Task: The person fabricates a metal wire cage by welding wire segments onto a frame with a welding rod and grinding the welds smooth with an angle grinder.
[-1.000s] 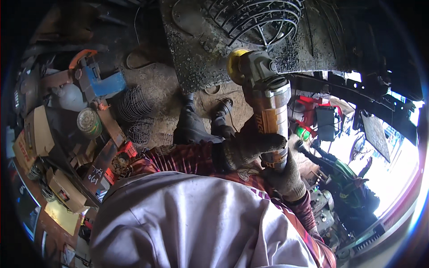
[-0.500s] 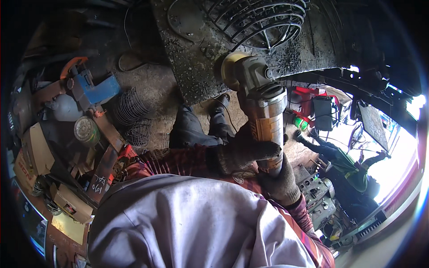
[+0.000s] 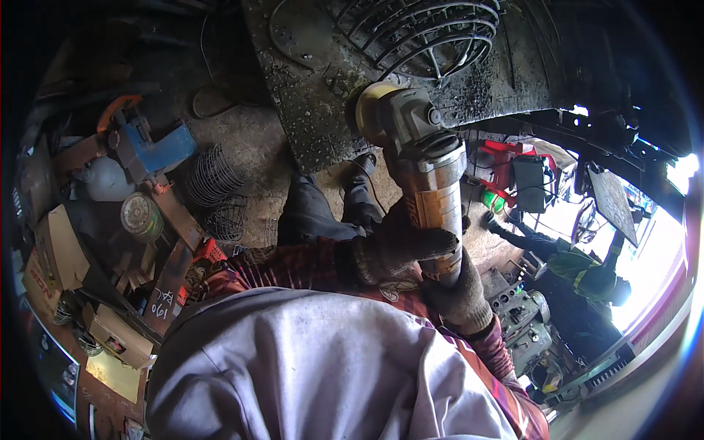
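Observation:
An angle grinder [image 3: 433, 191] with an orange-brown body and a pale yellowish disc is gripped in both my gloved hands. My left hand [image 3: 396, 249] wraps round the body from the left, its fingers lying across it. Lower down, my right hand [image 3: 463, 297] is closed round the rear end of the handle. The disc is at the near edge of a dark metal worktable [image 3: 315, 110]; whether it touches the table I cannot tell. Beyond it on the table lies a round cage of bent metal rods [image 3: 433, 37].
Stacked wire rings [image 3: 214, 176] stand on the floor to the left, near a blue machine [image 3: 158, 147] and a round tin [image 3: 141, 214]. Cardboard boxes [image 3: 117, 334] lie at the lower left. At right are a red-framed machine [image 3: 506, 165], grey machinery [image 3: 524, 323] and another person [image 3: 579, 268].
The grinder and both my hands have shifted slightly to the left. At right, the other person has changed posture, an arm now reaching up toward the leaning board.

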The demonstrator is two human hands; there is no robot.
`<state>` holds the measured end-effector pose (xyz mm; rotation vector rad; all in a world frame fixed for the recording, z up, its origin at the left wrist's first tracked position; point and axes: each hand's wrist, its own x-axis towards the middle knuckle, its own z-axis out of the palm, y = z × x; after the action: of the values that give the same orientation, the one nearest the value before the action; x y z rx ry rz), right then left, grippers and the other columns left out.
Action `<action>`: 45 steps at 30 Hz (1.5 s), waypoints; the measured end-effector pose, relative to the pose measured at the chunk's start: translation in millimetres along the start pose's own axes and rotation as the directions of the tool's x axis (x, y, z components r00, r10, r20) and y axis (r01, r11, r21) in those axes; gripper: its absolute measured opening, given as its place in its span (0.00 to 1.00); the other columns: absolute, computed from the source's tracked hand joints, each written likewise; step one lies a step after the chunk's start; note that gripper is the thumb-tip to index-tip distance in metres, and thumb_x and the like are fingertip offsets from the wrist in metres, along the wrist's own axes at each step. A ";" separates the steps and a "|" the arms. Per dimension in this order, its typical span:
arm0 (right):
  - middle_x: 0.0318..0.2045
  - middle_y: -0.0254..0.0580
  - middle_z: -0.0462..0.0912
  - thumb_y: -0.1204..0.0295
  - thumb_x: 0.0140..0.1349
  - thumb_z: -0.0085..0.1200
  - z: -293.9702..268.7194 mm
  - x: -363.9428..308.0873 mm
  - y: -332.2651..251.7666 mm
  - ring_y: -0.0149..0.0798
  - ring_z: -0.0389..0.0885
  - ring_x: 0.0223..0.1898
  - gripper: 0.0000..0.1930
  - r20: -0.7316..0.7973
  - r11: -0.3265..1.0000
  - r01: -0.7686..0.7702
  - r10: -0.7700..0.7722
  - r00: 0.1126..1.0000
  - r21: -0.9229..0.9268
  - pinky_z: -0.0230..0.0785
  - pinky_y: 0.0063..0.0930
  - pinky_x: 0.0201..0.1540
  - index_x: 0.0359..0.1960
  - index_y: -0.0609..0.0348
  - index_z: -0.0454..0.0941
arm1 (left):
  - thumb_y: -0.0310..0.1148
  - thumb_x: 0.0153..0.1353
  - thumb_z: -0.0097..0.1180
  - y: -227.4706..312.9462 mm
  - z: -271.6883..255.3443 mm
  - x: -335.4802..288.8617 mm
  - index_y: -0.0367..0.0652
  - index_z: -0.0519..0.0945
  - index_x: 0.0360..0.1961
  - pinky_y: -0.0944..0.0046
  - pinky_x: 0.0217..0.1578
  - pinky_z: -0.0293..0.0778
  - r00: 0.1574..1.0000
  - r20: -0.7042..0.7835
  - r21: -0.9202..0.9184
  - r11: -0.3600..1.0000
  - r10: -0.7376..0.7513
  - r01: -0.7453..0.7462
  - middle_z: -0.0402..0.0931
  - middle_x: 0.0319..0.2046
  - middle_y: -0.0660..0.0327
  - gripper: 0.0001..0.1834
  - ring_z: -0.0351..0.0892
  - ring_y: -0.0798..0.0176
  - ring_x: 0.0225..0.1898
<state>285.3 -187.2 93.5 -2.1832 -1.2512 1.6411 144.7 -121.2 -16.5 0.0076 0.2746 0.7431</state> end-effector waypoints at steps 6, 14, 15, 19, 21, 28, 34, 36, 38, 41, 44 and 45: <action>0.54 0.52 0.82 0.62 0.61 0.72 -1.2 2.3 -6.9 0.45 0.85 0.55 0.34 -0.006 0.998 -0.014 0.013 1.000 -0.068 0.78 0.37 0.55 0.63 0.65 0.69 | 0.26 0.54 0.76 0.7 -1.1 1.3 0.42 0.62 0.70 0.46 0.63 0.77 1.000 0.004 0.030 0.999 0.018 -0.018 0.76 0.58 0.50 0.46 0.79 0.49 0.62; 0.53 0.52 0.83 0.63 0.61 0.72 -3.3 4.1 -15.8 0.45 0.85 0.55 0.34 0.028 0.991 -0.124 0.126 0.992 -0.053 0.78 0.37 0.55 0.63 0.64 0.69 | 0.28 0.52 0.78 1.4 -0.4 0.5 0.41 0.64 0.68 0.46 0.61 0.79 0.999 -0.025 0.014 0.999 0.030 -0.030 0.76 0.56 0.55 0.45 0.80 0.49 0.61; 0.53 0.52 0.83 0.63 0.61 0.72 -3.2 3.6 -13.2 0.44 0.84 0.55 0.34 0.032 0.992 -0.122 0.123 0.992 -0.032 0.78 0.37 0.56 0.63 0.64 0.69 | 0.28 0.52 0.79 1.7 -0.4 0.6 0.41 0.64 0.68 0.46 0.61 0.79 0.999 -0.026 0.012 0.999 0.032 -0.031 0.76 0.56 0.55 0.45 0.80 0.49 0.60; 0.54 0.52 0.83 0.63 0.61 0.72 -4.9 3.0 -10.8 0.43 0.84 0.55 0.34 0.045 0.997 -0.077 0.077 0.996 0.001 0.78 0.37 0.56 0.63 0.64 0.68 | 0.28 0.51 0.79 3.1 1.3 -0.2 0.42 0.65 0.67 0.46 0.60 0.79 0.998 -0.035 0.011 0.999 0.042 -0.042 0.77 0.55 0.55 0.45 0.80 0.49 0.60; 0.54 0.52 0.82 0.63 0.60 0.72 -3.6 3.5 -13.8 0.43 0.84 0.55 0.34 0.027 0.996 -0.081 0.082 0.996 -0.039 0.78 0.37 0.56 0.63 0.64 0.68 | 0.29 0.51 0.79 3.5 0.9 -0.6 0.42 0.64 0.67 0.46 0.60 0.79 0.999 -0.039 0.012 0.999 0.035 -0.035 0.76 0.55 0.55 0.46 0.80 0.50 0.60; 0.53 0.50 0.83 0.63 0.60 0.73 -0.9 7.3 -13.6 0.43 0.84 0.55 0.35 0.029 0.996 -0.091 0.091 0.995 -0.016 0.78 0.37 0.55 0.64 0.63 0.69 | 0.29 0.52 0.78 7.0 0.8 -4.0 0.43 0.63 0.69 0.46 0.62 0.78 0.998 -0.033 0.004 0.998 0.056 -0.056 0.76 0.56 0.55 0.46 0.79 0.50 0.61; 0.55 0.51 0.83 0.65 0.60 0.72 -3.0 3.8 -17.4 0.44 0.84 0.56 0.33 0.024 0.998 -0.064 0.064 0.998 -0.004 0.77 0.37 0.57 0.63 0.63 0.70 | 0.27 0.56 0.74 6.0 7.7 -3.4 0.43 0.70 0.63 0.53 0.57 0.79 0.998 -0.017 -0.009 0.998 0.068 -0.068 0.79 0.51 0.58 0.35 0.81 0.57 0.55; 0.55 0.51 0.83 0.68 0.60 0.71 -3.8 -0.2 -13.7 0.44 0.84 0.57 0.32 0.033 0.997 -0.071 0.070 0.997 0.031 0.76 0.38 0.58 0.63 0.63 0.70 | 0.24 0.55 0.74 0.0 -0.3 -2.0 0.45 0.62 0.70 0.45 0.64 0.76 0.998 -0.004 -0.045 0.997 -0.061 0.061 0.75 0.58 0.55 0.44 0.77 0.49 0.63; 0.56 0.52 0.83 0.70 0.60 0.69 -0.9 -6.3 -10.6 0.44 0.83 0.58 0.31 0.023 0.993 -0.088 0.087 0.996 0.074 0.76 0.38 0.59 0.64 0.63 0.71 | 0.24 0.55 0.74 -0.1 2.1 -5.6 0.46 0.62 0.70 0.45 0.64 0.76 0.996 0.002 -0.063 0.994 -0.086 0.086 0.75 0.58 0.55 0.44 0.77 0.49 0.63; 0.57 0.51 0.83 0.72 0.60 0.68 -5.8 -3.5 -3.0 0.44 0.82 0.59 0.30 0.048 0.993 -0.068 0.064 0.997 0.095 0.75 0.38 0.60 0.64 0.63 0.71 | 0.23 0.55 0.74 -6.4 1.5 -3.4 0.46 0.63 0.70 0.44 0.64 0.76 0.999 -0.005 -0.070 0.997 -0.044 0.044 0.75 0.58 0.55 0.44 0.77 0.48 0.64; 0.57 0.51 0.82 0.71 0.61 0.68 -5.9 -1.6 -2.9 0.44 0.82 0.59 0.30 0.049 0.991 -0.057 0.052 0.997 0.118 0.75 0.37 0.60 0.64 0.62 0.71 | 0.23 0.54 0.75 -6.3 0.6 -2.7 0.45 0.63 0.70 0.43 0.64 0.76 0.999 -0.007 -0.056 0.998 -0.032 0.032 0.75 0.58 0.55 0.45 0.77 0.47 0.64; 0.57 0.51 0.82 0.71 0.61 0.69 -5.1 -0.4 -8.0 0.44 0.82 0.59 0.30 0.047 0.990 -0.068 0.062 0.997 0.127 0.74 0.37 0.61 0.63 0.62 0.71 | 0.23 0.54 0.75 -5.9 0.2 -2.2 0.45 0.63 0.70 0.43 0.64 0.76 1.000 -0.011 -0.044 0.999 -0.024 0.024 0.75 0.58 0.55 0.45 0.77 0.47 0.64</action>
<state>285.4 -180.5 100.3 -2.1435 -1.0627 1.7501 147.1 -127.0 -16.4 -0.0419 0.2692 0.7254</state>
